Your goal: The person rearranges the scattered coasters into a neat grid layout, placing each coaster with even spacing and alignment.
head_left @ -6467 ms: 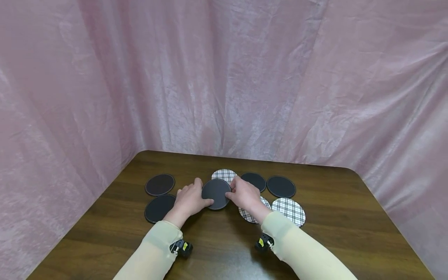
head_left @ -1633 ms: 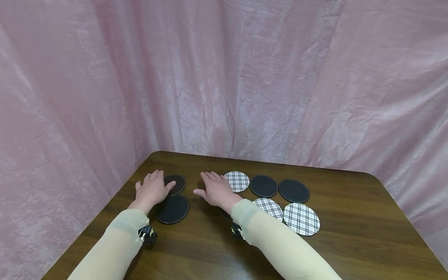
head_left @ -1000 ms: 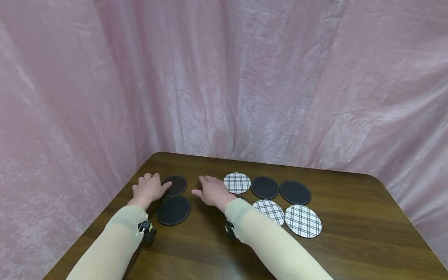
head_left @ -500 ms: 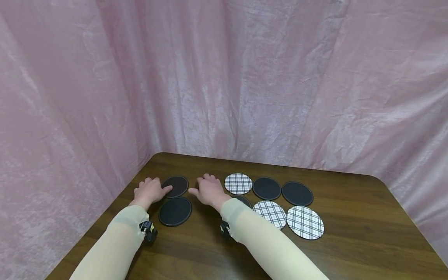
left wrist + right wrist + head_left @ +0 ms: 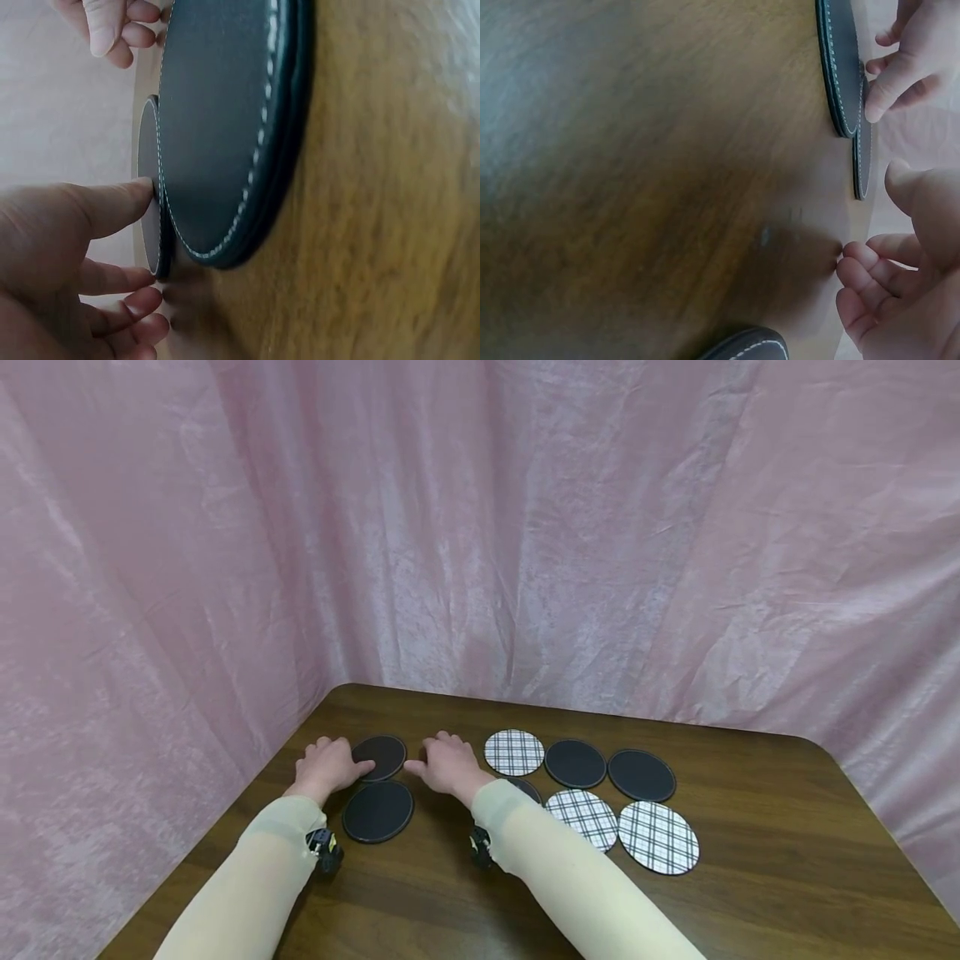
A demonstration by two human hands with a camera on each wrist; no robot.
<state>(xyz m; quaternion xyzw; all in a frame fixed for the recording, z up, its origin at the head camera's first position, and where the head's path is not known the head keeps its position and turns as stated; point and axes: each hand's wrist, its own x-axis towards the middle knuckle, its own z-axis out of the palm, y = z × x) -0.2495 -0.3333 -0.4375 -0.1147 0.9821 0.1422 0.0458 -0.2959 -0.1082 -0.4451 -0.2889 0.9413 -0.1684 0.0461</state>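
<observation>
My left hand [image 5: 327,767] is at the far left dark round coaster [image 5: 384,755]. In the left wrist view its straight thumb [image 5: 120,206] rests on that coaster's face, and its loosely bent fingers lie by the edge. The near left dark coaster [image 5: 377,812], with pale stitching round its rim, lies flat just in front. To the right of this pair is my right hand [image 5: 450,768], holding nothing. Its fingertips are at the wooden table, apart from the left coasters. Another dark coaster [image 5: 524,787] shows beside my right forearm, which hides part of it.
On the right lie a plaid coaster [image 5: 514,752] at the back, two dark coasters [image 5: 575,764] beside it, and two more plaid coasters [image 5: 658,837] in front. Pink curtains [image 5: 480,527] hang behind and beside the brown wooden table [image 5: 787,852].
Earlier both hands held a dark coaster at the middle; it now lies partly under my right forearm. Both hands have moved left, and the left thumb has come onto the far left coaster.
</observation>
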